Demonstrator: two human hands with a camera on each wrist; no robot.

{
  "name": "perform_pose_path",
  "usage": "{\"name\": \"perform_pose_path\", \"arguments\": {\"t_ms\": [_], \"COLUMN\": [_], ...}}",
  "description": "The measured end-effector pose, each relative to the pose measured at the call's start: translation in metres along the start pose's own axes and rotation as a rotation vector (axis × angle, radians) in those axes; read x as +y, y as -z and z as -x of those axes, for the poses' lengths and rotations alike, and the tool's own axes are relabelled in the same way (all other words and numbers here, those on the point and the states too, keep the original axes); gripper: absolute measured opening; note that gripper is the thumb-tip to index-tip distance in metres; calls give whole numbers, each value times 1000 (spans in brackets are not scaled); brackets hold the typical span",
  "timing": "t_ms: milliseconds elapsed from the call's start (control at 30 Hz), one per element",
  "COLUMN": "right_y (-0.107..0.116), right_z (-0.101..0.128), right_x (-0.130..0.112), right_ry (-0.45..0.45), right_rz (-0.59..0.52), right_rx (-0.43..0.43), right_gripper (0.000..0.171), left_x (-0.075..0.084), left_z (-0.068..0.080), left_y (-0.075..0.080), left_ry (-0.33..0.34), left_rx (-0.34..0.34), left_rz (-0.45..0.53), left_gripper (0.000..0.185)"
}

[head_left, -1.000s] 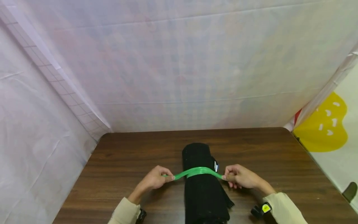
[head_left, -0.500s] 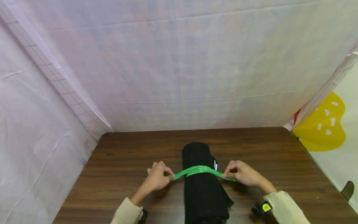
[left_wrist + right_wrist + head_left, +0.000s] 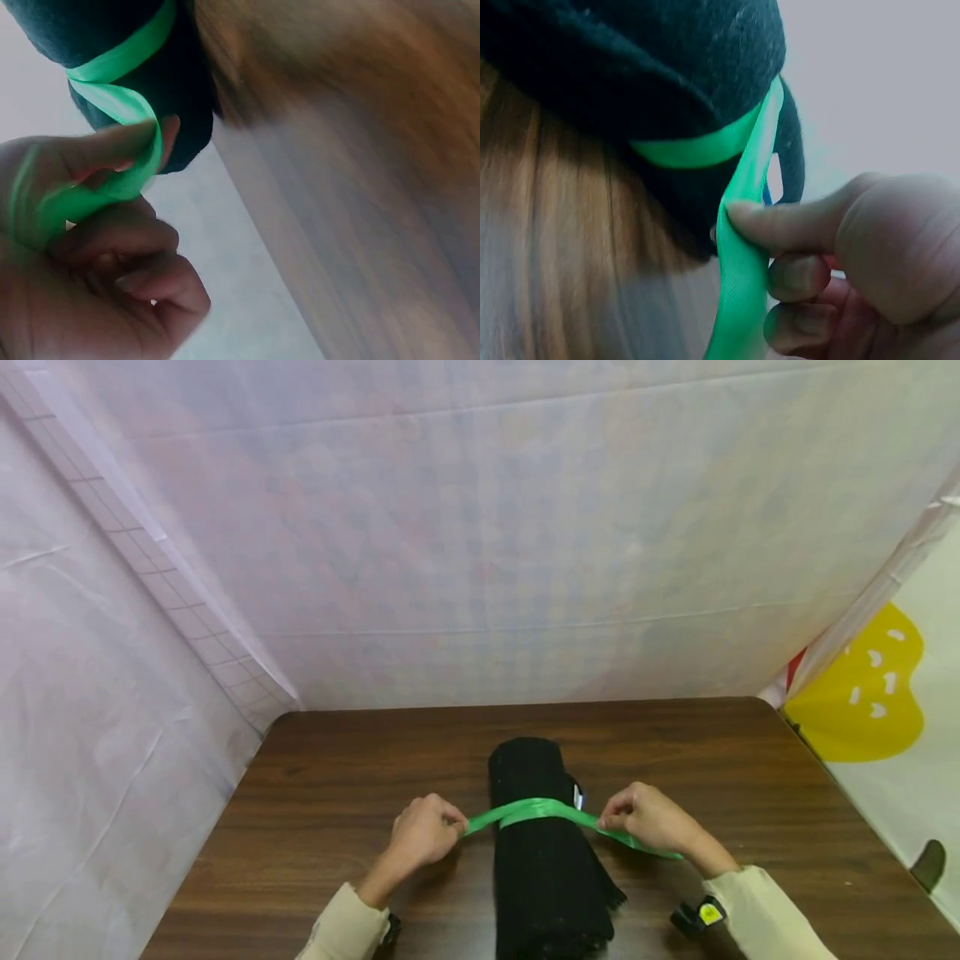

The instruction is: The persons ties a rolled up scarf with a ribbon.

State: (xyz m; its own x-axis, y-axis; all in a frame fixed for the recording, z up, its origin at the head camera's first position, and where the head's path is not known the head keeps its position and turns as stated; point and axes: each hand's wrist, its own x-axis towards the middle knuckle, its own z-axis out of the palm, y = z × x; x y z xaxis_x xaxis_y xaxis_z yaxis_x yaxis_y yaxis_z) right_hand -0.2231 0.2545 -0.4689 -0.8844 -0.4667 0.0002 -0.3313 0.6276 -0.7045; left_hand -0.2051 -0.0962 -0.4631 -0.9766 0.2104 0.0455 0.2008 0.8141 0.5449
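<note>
Green ribbon (image 3: pixel 536 811) already crosses the rolled black cloth (image 3: pixel 543 860); our hands pinch its ends either side, knot untied.

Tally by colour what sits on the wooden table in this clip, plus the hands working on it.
Black: 1, the rolled cloth on the table.
Green: 1, the ribbon over the roll.
Hands: 2, the left hand and the right hand, each pinching a ribbon end.
Total: 4.

Ribbon (image 3: pixel 536 811) across roll (image 3: pixel 543 852) on table (image 3: pixel 315 793), apparently mid-length, hands either side.
</note>
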Motion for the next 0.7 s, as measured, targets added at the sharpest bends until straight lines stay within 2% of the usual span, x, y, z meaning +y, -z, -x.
{"name": "perform_pose_path", "arguments": {"t_ms": [167,367,433,567,700], "right_y": [2,6,6,3,-5], "right_z": [3,5,5,6,4], "right_x": [-12,-15,-14,-11,-14], "right_ry": [-102,-182,-206,-271,-343], "right_rz": [-45,-198,-275,-482,-661], "right_rx": [-4,-32,-42,-45,19], "right_gripper": [13,12,15,23,25], "left_x": [6,5,4,3,5], "left_z": [-3,-10,-12,-15,-15], "left_y": [1,-2,-2,-7,-15], "left_ry": [40,87,111,180,238], "left_rx": [-3,-52,-54,-60,-25], "left_rz": [38,191,282,553,820], "left_gripper": [12,13,14,17,19]}}
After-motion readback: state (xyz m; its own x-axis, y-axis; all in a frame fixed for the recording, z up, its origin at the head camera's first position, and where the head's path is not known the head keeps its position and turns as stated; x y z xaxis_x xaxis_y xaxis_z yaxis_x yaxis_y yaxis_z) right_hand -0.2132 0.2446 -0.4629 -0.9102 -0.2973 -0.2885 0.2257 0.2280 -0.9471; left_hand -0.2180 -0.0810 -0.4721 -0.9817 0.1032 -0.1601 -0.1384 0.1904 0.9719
